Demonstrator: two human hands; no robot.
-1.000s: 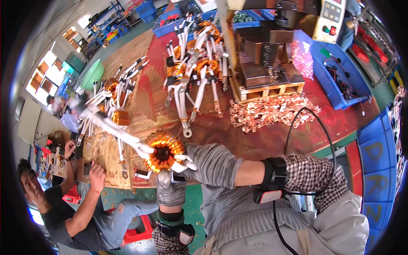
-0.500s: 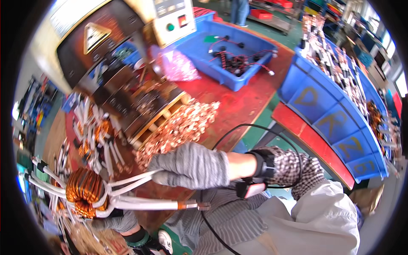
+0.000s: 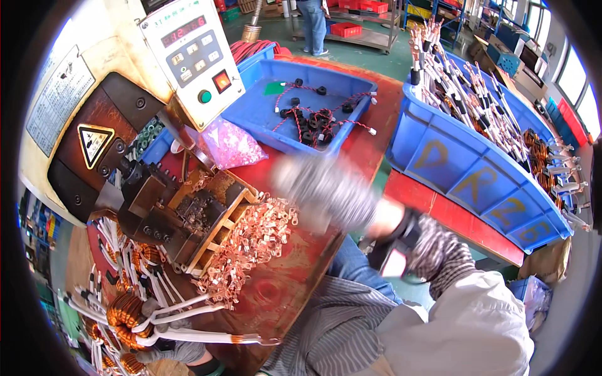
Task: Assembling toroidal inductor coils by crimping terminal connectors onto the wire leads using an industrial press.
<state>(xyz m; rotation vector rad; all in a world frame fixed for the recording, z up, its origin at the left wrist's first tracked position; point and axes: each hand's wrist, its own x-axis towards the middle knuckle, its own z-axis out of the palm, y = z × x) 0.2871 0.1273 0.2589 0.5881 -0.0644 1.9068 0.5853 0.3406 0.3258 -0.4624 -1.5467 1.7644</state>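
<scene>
At the lower left, my left hand (image 3: 179, 352) in a grey knit glove is closed round a copper-wound ring coil (image 3: 123, 315). White-sleeved leads (image 3: 213, 336) stick out of the coil to both sides, and the longest one on the right ends in a copper tip. My right hand (image 3: 326, 188), also gloved, is over the red table between a pile of copper lugs (image 3: 248, 244) and the blue bins. Motion smears its fingers, so whether they hold anything cannot be seen. Left of the lugs sits the machine's dark metal tooling (image 3: 169, 213).
A shallow blue tray (image 3: 251, 119) holds black rings with red-and-white wires. In front of it lies a pink plastic bag (image 3: 229, 144). More coils with white leads (image 3: 147, 254) crowd the left. A large blue crate (image 3: 464, 172) full of leaded coils stands right. A person (image 3: 311, 25) stands behind.
My right hand has let go of the white leads and moved up and right, away from the coil. The coil, still in my left hand, sits slightly lower in view. The head view has shifted.
</scene>
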